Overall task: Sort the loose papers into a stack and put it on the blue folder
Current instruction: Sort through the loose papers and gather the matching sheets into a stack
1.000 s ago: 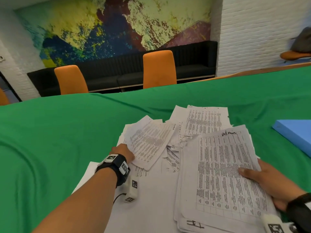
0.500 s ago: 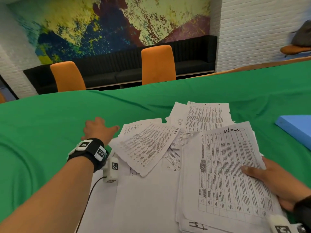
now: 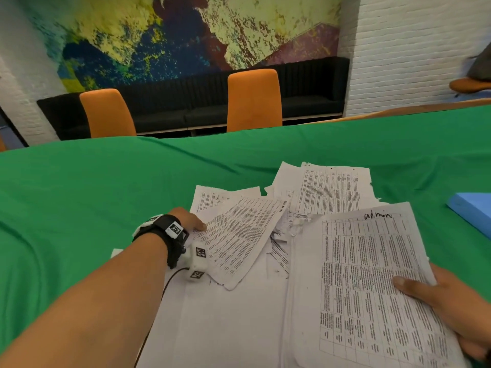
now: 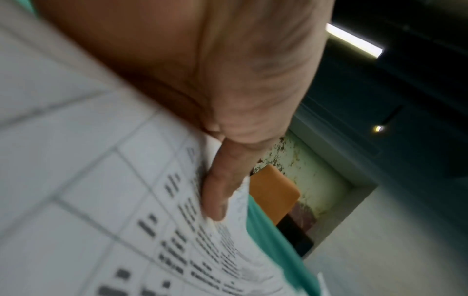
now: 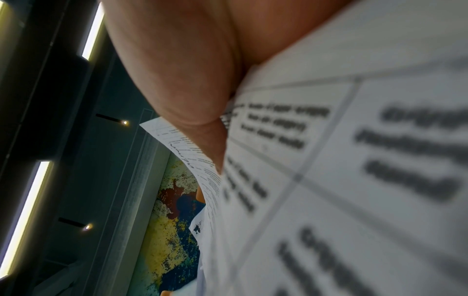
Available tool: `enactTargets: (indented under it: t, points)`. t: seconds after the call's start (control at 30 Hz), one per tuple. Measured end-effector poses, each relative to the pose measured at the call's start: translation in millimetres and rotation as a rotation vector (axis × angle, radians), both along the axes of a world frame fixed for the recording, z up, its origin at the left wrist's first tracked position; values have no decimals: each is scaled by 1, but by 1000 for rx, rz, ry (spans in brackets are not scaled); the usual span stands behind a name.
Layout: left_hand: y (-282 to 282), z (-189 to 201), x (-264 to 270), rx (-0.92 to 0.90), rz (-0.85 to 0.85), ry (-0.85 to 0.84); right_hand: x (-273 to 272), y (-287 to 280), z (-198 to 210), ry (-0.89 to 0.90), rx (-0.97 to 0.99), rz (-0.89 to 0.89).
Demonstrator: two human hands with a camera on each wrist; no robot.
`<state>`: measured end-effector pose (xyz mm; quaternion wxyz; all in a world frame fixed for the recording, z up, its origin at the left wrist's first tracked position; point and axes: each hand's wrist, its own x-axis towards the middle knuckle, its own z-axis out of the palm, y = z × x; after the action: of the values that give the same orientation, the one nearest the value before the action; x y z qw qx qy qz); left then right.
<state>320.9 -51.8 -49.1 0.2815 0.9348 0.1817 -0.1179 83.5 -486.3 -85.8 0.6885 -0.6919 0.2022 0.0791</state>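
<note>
Printed white sheets lie scattered on the green table cloth (image 3: 106, 208). My left hand (image 3: 191, 222) pinches the left edge of a tilted loose sheet (image 3: 239, 235); in the left wrist view its thumb (image 4: 220, 192) lies on top of that sheet (image 4: 106, 210), and the other fingers are hidden. My right hand (image 3: 441, 298) grips the right edge of a gathered stack (image 3: 372, 282) headed "admin", thumb on top. The right wrist view shows the thumb base (image 5: 182, 76) against the stack (image 5: 329, 180). More loose sheets (image 3: 332, 189) lie behind. The blue folder (image 3: 473, 211) lies at the far right, apart from the papers.
Two orange chairs (image 3: 253, 99) stand at the table's far edge in front of a black bench (image 3: 305, 102). Blank sheets (image 3: 233, 328) lie near me under the pile. Green cloth stretches to the left and beyond the papers.
My left hand went out left onto the cloth, then came back and took the tilted sheet by its left edge. The right hand has kept its hold on the stack.
</note>
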Motion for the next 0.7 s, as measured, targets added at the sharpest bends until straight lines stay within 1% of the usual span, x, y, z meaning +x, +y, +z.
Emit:
enactTargets:
  t: [0.07,0.13,0.2,0.27,0.3,0.37,0.47,0.57,0.63,0.7]
  points:
    - [-2,10,-2,-76,-61,-85,-1,-2,0,-6,-13,16]
    - [-5,26,-7,-204,-123,-259,-1,-3,-2,-4,-20,14]
    - [-11,50,-18,-296,-169,-441,-2,-5,-3,-2,-24,-1]
    - [-17,81,-33,-397,-190,-580,-3,-5,-3,0,-26,1]
    - [-20,97,-40,-471,-200,-637,-3,-5,-2,1,-27,3]
    - [-22,126,-57,-676,-216,-713,-4,-4,-1,5,-38,-3]
    - [-18,161,-83,-974,-192,-801,-5,-1,1,4,-36,-13]
    - [-12,180,-106,-1180,-109,-839,-5,1,3,12,-27,-8]
    - [-13,179,-123,-1243,-66,-773,-5,1,5,13,-22,-12]
    - [-18,162,-144,-1229,-47,-660,-7,3,10,7,3,-9]
